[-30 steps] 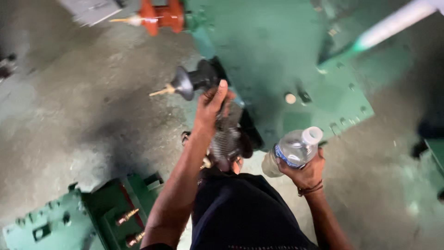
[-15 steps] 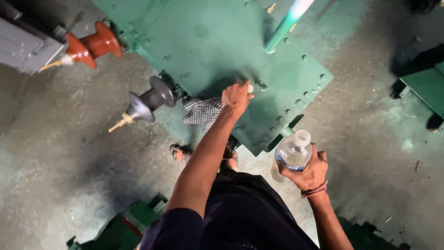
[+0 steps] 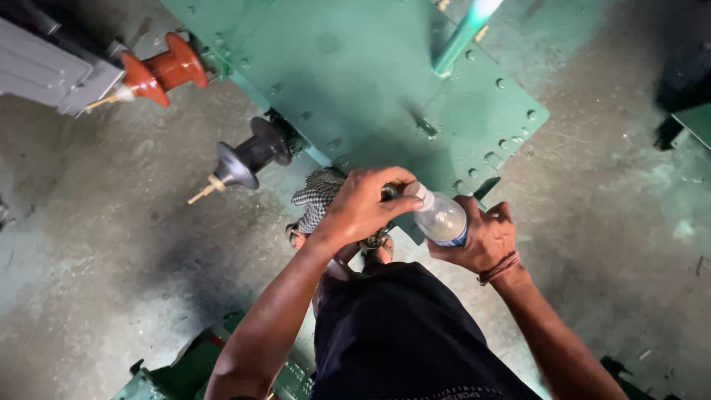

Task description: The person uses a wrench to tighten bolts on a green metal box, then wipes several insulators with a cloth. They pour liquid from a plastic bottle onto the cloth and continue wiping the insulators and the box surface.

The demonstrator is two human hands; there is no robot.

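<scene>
Hands: right (image 3: 485, 237) grips clear bottle (image 3: 441, 218) tilted | left (image 3: 363, 207) fingers curled on its cap (image 3: 415, 190)

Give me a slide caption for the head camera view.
Right hand holds a clear plastic bottle while left hand grasps its cap, above a green metal plate.

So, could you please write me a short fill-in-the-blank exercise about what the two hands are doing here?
1. The right hand holds a clear plastic ____.
2. The left hand grips the bottle's ____.
3. A checked cloth lies under the ____ hand.
4. The metal plate beyond the hands is painted ____.

Missing words: bottle; cap; left; green
</scene>
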